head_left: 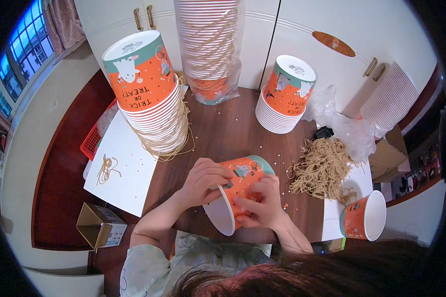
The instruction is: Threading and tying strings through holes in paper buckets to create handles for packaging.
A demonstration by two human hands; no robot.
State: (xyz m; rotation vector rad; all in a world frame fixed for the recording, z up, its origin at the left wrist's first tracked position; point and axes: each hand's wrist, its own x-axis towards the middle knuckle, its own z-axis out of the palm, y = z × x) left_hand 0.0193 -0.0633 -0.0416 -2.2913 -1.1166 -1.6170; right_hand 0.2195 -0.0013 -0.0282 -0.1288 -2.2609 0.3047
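Note:
An orange and green paper bucket (pixel 243 169) lies tilted on its side between my hands, its white open mouth facing lower left. My left hand (pixel 205 180) is closed over the bucket's upper rim, fingers bent over the printed wall. Against the near side of the wall, my right hand (pixel 263 202) holds the bucket with curled fingers and thumb. Whether a cord lies under the fingers is hard to make out. Right of my right hand is a heap of tan cords (pixel 322 171).
Upside-down bucket stacks stand at left (pixel 148 94) and right (pixel 286 94); the left one carries cords. Behind them rises a tall bagged stack (pixel 210 44). A single bucket (pixel 364 215) lies at the right edge. A few cords (pixel 108 170) rest on a white sheet (pixel 129 190).

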